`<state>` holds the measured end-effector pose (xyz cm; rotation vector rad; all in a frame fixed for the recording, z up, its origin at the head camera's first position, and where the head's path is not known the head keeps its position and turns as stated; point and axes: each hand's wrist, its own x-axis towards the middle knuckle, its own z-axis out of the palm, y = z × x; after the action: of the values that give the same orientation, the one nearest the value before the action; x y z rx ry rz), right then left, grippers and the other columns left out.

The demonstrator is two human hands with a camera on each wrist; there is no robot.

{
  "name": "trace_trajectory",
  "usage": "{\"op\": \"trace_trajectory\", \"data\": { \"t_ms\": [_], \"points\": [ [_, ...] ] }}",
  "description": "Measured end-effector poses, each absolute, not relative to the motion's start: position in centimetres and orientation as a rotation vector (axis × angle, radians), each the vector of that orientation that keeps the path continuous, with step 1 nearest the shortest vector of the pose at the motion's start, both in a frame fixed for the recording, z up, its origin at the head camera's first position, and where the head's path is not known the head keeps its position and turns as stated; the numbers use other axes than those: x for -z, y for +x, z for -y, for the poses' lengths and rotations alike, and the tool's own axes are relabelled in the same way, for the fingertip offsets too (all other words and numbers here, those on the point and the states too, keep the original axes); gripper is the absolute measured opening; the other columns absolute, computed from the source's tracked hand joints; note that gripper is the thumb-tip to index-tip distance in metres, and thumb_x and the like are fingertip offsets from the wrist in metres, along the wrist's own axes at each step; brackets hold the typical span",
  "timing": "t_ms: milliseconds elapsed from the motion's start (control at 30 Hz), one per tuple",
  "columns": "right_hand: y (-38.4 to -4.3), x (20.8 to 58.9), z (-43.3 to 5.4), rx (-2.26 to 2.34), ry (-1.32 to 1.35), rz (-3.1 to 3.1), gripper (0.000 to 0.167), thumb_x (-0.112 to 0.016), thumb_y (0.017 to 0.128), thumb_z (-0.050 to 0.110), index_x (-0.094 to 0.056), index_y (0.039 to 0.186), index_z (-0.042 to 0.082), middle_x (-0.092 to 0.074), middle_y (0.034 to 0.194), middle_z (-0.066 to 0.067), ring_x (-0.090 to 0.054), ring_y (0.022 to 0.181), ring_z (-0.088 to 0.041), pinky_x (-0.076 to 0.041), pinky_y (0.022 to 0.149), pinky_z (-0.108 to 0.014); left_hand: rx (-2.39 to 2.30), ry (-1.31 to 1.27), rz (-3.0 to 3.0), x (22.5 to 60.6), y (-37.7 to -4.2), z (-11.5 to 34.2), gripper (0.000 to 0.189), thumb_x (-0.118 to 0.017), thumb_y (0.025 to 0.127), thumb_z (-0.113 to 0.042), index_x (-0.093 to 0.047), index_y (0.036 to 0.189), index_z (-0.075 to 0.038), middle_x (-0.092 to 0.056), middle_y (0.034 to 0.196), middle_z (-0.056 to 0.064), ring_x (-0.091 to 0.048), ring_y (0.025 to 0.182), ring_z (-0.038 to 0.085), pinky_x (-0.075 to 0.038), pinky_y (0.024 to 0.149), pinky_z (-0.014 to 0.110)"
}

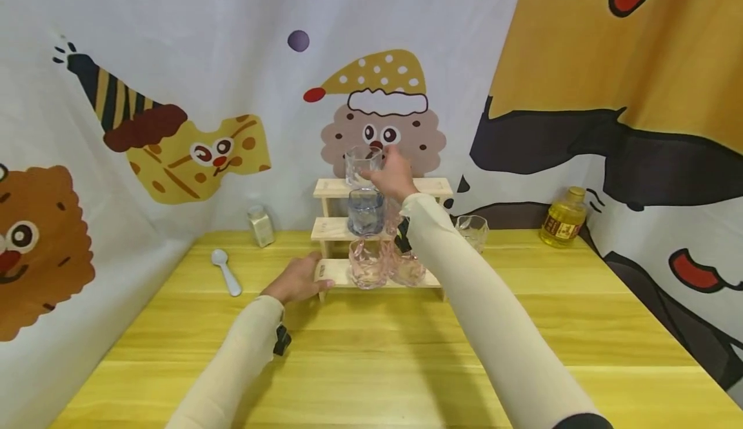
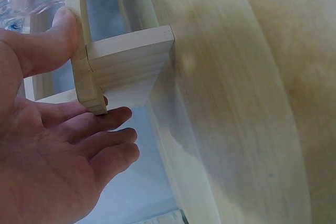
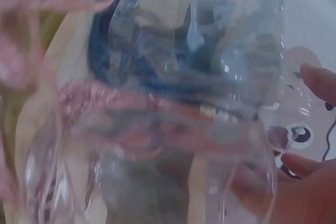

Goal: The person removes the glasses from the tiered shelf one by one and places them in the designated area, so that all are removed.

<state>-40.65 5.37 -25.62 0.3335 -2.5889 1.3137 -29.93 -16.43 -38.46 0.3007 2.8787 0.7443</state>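
A three-tier wooden rack (image 1: pixel 333 228) stands against the backdrop. My left hand (image 1: pixel 298 279) grips the left end of its bottom shelf, thumb (image 2: pixel 63 30) on top and fingers beneath. A clear glass (image 1: pixel 356 166) stands on the top shelf. My right hand (image 1: pixel 396 174) is at that glass's right side, its finger and thumb spread, backdrop showing between them in the right wrist view. Below, a blue glass (image 1: pixel 366 213) stands on the middle shelf, with a pink glass (image 1: pixel 392 215) partly hidden by my wrist. Two pink glasses, one left (image 1: pixel 367 264) and one right (image 1: pixel 407 269), sit on the bottom shelf.
On the wooden table (image 1: pixel 348 364), a white spoon (image 1: pixel 226 272) and a small jar (image 1: pixel 261 226) lie left of the rack. Another clear glass (image 1: pixel 473 232) stands to its right, partly behind my sleeve. An oil bottle (image 1: pixel 564 218) is farther right, near the printed curtain (image 1: pixel 232 22).
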Motion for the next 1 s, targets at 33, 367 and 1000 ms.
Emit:
{"op": "trace_trajectory", "data": {
  "t_ms": [33, 367, 1000],
  "points": [
    [-40.8, 25.7, -5.1, -1.319, 0.323, 2.590, 0.076, -0.074, 0.092, 0.029, -0.033, 0.152, 0.006, -0.050, 0.147, -0.018, -0.050, 0.135, -0.035, -0.047, 0.109, -0.050, -0.748, 0.298, -2.877, 38.5, -30.0, 16.4, 0.071, -0.067, 0.098, -0.032, -0.035, 0.152, 0.002, -0.056, 0.140, 0.030, -0.053, 0.130, 0.046, -0.046, 0.107, 0.058],
    [-42.1, 25.8, -2.5, -1.312, 0.186, 2.582, 0.083, -0.077, 0.089, 0.035, -0.030, 0.152, 0.005, -0.053, 0.142, -0.020, -0.054, 0.131, -0.037, -0.051, 0.105, -0.047, -0.750, 0.292, -2.884, 38.7, -30.0, 16.4, 0.070, -0.068, 0.097, -0.032, -0.037, 0.151, 0.001, -0.060, 0.135, 0.029, -0.058, 0.124, 0.044, -0.049, 0.103, 0.056],
    [-42.3, 25.3, -3.5, -1.419, 0.160, 2.509, 0.080, -0.074, 0.092, 0.026, -0.030, 0.156, 0.005, -0.046, 0.153, -0.017, -0.045, 0.142, -0.034, -0.046, 0.113, -0.046, -0.772, 0.276, -2.894, 38.8, -29.8, 16.3, 0.069, -0.068, 0.097, -0.030, -0.038, 0.150, 0.000, -0.059, 0.136, 0.028, -0.058, 0.124, 0.043, -0.049, 0.104, 0.055]
  ]
}}
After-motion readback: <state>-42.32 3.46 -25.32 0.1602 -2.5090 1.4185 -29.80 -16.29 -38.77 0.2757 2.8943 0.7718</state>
